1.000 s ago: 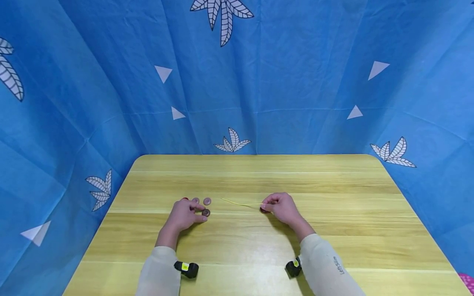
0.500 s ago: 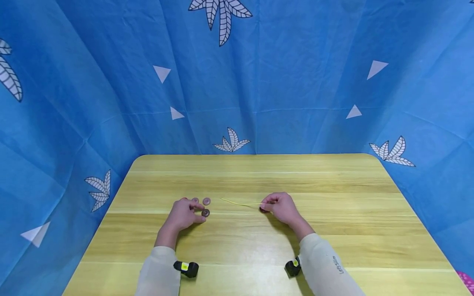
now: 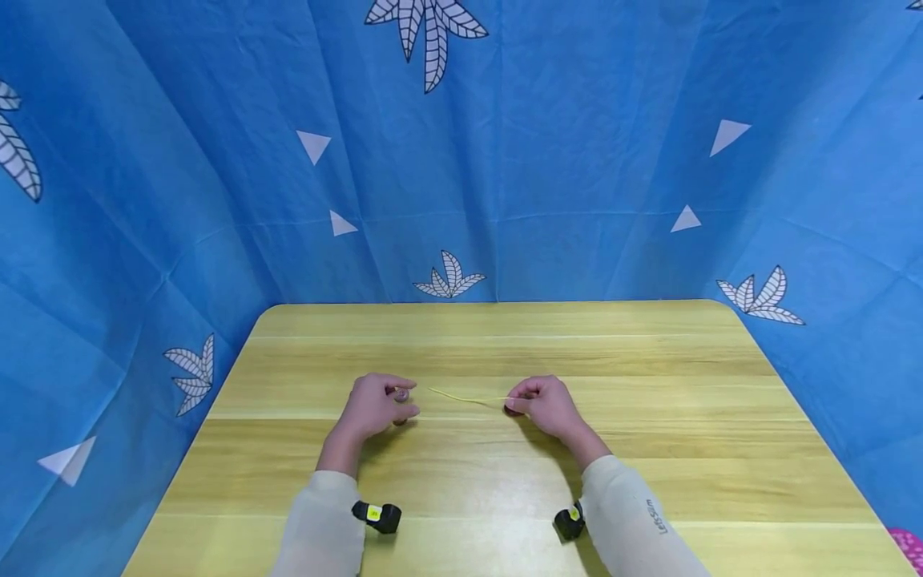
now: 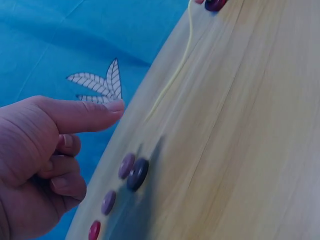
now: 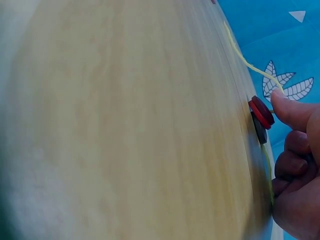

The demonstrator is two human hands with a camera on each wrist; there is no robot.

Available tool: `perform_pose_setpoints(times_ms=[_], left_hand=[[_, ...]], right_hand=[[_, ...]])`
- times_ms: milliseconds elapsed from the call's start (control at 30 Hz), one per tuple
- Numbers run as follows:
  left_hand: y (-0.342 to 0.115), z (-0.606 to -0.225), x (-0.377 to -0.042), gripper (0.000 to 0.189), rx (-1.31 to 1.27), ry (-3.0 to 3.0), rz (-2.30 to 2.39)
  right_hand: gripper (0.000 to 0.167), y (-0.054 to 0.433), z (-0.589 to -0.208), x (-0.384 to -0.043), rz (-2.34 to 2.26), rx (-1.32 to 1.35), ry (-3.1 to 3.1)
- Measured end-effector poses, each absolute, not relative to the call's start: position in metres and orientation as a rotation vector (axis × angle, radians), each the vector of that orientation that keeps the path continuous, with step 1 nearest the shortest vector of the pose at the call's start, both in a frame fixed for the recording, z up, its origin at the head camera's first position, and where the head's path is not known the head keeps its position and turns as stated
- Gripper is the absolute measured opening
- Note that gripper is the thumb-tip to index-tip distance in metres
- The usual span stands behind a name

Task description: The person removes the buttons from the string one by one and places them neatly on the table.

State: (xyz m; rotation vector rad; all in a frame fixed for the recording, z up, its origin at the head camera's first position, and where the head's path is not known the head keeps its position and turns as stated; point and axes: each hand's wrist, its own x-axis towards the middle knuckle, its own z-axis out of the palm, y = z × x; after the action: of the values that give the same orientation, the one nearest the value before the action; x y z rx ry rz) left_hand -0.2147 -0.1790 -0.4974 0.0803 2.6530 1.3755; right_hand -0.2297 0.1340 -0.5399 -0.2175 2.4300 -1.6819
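My left hand (image 3: pixel 371 407) hovers over loose buttons at the left of the table, thumb and forefinger apart with nothing between them. In the left wrist view, a dark button (image 4: pixel 138 175) sits close against a lilac button (image 4: pixel 126 166). A second lilac button (image 4: pixel 108 202) and a red button (image 4: pixel 94 230) lie farther down that view. Thumb and forefinger of my right hand (image 3: pixel 551 407) pinch a yellow string (image 5: pixel 247 62). A red button (image 5: pixel 261 112) and a dark button (image 5: pixel 258 129) hang on the string beside the fingers, and its free end points left.
The wooden table (image 3: pixel 461 473) has a far edge that meets a blue patterned curtain (image 3: pixel 461 160). Small black cameras are strapped to both wrists. A pink thing (image 3: pixel 907 546) shows at the lower right corner.
My left hand has shifted right and slightly away from me, with its fingers now over a lilac button. The right hand and string have stayed in place.
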Motion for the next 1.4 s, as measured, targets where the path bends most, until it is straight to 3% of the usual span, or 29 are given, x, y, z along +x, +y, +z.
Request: perform_pose_setpoints(times_ms=[933,1400], left_hand=[[-0.099,-0.519,-0.226,0.033,0.384,2.646,1.316],[-0.076,-0.526,-0.229,0.027,0.504,2.737,1.058]], right_hand=[[0.008,0.134,-0.540,-0.230,-1.660,-0.224,2.453],[0.007,0.135,-0.541,-0.230,-1.672,-0.212,2.449]])
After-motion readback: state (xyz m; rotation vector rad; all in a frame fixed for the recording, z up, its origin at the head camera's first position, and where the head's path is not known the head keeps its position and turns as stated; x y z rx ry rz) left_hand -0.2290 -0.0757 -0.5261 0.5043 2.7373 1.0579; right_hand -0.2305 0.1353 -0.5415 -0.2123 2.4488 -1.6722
